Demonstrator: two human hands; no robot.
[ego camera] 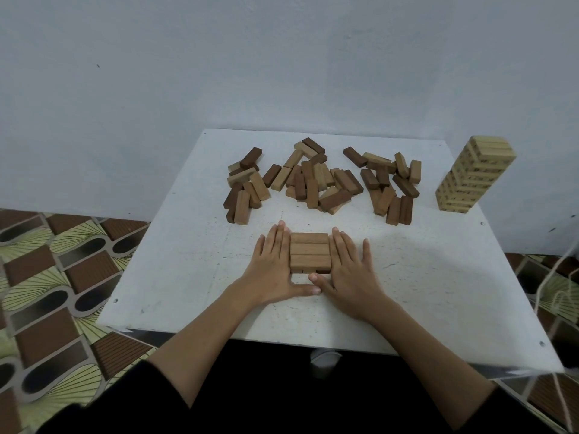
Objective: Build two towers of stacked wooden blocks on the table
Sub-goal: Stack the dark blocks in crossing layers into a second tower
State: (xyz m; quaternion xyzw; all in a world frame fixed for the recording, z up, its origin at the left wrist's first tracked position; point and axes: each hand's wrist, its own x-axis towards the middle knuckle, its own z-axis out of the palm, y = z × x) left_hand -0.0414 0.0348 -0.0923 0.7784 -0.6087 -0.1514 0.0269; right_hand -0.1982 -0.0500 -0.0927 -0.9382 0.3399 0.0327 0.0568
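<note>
The small stack [310, 253] sits in the middle of the white counter [438, 292], close to the person. Its top layer is three wooden blocks lying side by side, with their long sides going left to right. Under them the ends of a lower layer peek out at the near edge, so it looks two layers high. The left hand [275, 267] lies flat against the left side of the stack, and the right hand [347, 270] lies flat against the right side. The fingers [280, 242] are straight and together, pointing away from the person, and they hold nothing; they only press the block ends to square them up. The two thumbs meet at the near edge. The stack is right between the hands, so both are equally near. The loose blocks [316, 180] lie in a messy pile farther back, straight past the fingertips. The next layer should probably cross this one, long sides pointing away. A tall finished tower [466, 177] stands at the far right corner, well apart, so this stack looks like the second tower just begun.
</note>
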